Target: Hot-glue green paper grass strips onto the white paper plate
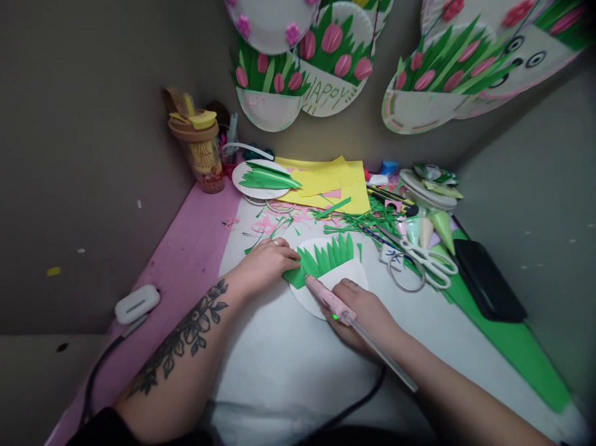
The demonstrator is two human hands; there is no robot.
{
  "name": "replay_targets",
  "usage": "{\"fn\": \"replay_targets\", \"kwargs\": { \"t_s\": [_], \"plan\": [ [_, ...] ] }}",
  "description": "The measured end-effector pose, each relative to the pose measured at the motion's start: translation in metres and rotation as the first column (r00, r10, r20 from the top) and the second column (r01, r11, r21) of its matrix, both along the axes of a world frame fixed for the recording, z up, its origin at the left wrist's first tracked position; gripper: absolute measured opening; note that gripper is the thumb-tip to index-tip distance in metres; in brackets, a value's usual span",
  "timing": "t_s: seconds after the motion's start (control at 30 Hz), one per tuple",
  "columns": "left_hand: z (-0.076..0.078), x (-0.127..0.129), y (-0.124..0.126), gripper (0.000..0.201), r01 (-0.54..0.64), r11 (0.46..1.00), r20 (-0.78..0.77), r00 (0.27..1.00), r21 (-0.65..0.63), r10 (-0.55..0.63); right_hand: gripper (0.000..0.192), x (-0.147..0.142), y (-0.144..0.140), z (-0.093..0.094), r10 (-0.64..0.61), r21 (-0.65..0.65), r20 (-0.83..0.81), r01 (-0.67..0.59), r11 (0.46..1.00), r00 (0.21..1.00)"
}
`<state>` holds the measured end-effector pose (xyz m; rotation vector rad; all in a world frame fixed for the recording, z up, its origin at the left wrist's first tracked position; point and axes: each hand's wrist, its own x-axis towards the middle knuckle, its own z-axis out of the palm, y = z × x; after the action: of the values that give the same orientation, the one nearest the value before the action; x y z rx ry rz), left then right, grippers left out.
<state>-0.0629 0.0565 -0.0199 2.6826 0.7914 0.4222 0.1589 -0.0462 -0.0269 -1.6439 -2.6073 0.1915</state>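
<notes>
My right hand (pixel 365 309) is wrapped around a pink hot glue gun (pixel 332 300) with a long clear glue stick out of its back and a small green light. Its nozzle points at the green paper grass (pixel 330 258), which fans across the upper part of a white paper plate (pixel 307 304). At the plate's left edge, my left hand (pixel 274 259) pinches a green piece of that grass near the nozzle. Whether the nozzle touches the paper I cannot tell. The fingertips of my right hand are partly hidden behind the glue gun.
Green paper scraps (pixel 358 221), white scissors (pixel 432 262) and a black case (pixel 488 279) lie to the right. Yellow paper (pixel 320 182), another plate with green leaves (pixel 260 180) and a drink cup (pixel 201 148) stand behind. A black cable (pixel 357 403) crosses in front. Decorated plates (pixel 272 108) hang above.
</notes>
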Motion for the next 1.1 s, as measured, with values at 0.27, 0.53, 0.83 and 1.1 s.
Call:
{"fn": "replay_targets", "kwargs": {
  "t_s": [0.27, 0.53, 0.83, 1.1],
  "plan": [
    [-0.002, -0.001, 0.001, 0.016, 0.013, 1.000, 0.010, 1.000, 0.007, -0.013, 0.014, 0.001, 0.002, -0.006, 0.041, 0.017, 0.071, -0.042, 0.999, 0.997],
    [-0.005, -0.002, 0.003, 0.014, 0.031, 0.997, -0.070, 0.997, 0.075, -0.026, 0.022, -0.001, 0.004, -0.003, 0.026, -0.064, 0.169, -0.016, 0.998, 0.985],
    [-0.003, -0.001, 0.000, 0.012, 0.010, 0.998, -0.067, 0.998, 0.064, -0.006, 0.033, -0.008, 0.014, 0.024, -0.006, -0.224, 0.061, 0.019, 0.974, 0.998],
    [-0.005, -0.002, 0.003, 0.025, 0.008, 1.000, 0.043, 0.999, -0.008, -0.008, 0.018, 0.023, 0.038, 0.035, -0.637, -0.768, -0.565, -0.052, 0.638, 0.524]
  ]
}}
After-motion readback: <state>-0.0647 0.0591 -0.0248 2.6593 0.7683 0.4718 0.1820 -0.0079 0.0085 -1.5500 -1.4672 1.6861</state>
